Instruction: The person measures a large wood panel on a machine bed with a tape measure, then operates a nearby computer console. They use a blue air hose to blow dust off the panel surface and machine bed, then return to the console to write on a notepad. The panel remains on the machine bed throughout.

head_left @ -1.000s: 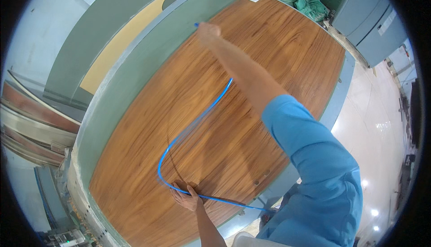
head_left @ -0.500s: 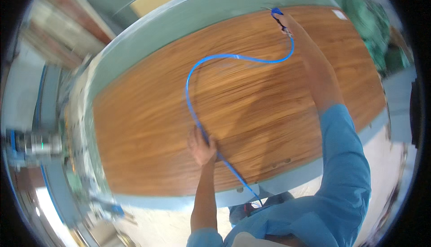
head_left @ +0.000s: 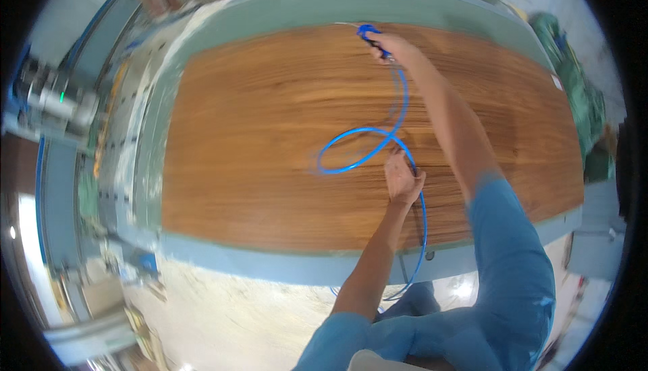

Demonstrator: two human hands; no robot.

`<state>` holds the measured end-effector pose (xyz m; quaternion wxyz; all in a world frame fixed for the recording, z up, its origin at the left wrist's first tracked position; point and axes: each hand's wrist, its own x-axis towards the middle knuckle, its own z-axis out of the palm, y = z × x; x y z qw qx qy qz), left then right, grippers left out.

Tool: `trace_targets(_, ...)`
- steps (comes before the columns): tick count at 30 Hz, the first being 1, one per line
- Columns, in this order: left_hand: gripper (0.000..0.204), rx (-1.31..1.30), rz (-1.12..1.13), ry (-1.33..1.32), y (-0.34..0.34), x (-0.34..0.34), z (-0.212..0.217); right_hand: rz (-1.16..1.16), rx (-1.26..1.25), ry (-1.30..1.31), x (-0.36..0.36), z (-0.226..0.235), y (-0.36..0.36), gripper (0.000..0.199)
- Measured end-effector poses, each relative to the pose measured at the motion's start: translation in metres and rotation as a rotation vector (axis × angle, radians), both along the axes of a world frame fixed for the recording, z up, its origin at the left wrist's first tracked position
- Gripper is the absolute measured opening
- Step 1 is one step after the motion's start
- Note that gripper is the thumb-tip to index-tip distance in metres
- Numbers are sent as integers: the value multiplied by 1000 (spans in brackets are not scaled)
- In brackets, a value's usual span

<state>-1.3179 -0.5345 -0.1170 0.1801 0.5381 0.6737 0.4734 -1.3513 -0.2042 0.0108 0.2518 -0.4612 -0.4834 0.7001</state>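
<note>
My right hand [head_left: 398, 48], stretched toward the far side, is closed round a blue air blow gun [head_left: 367, 31] with a thin nozzle pointing left. From the gun's rear runs a blue air hose [head_left: 406, 104], which makes a loop above a wood-grain panel [head_left: 270, 141]. Nearer to me, my left hand [head_left: 403, 181] is closed on the hose, low over the panel. Below that hand the hose drops past the near edge toward my legs. A slight blur on the hose hides its finer detail.
The panel lies on a green-topped bench [head_left: 297, 13] with a pale blue near edge [head_left: 270, 263]. At left stands a machine part [head_left: 64, 98] with a green light. Green sheeting [head_left: 574, 88] hangs at the far right, and a small white label [head_left: 557, 82] sits on the panel's right end.
My right hand has moved the blow gun left along the panel's far side. My left hand has shifted right with the hose, whose wide curve is now a loop. The view has turned.
</note>
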Motion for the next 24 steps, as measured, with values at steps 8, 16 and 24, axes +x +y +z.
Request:
trace_targets(8,38,-55,484,173,-137,-277,-20,691,-89,-417,-93,27,-155,36)
trace_targets(16,59,-149,675,448,-193,-425,-6,809,1040,-1028,-263,91,-277,48)
trace_targets(24,64,-105,683,133,-192,-426,-23,1651,994,-502,-402,116,-485,37)
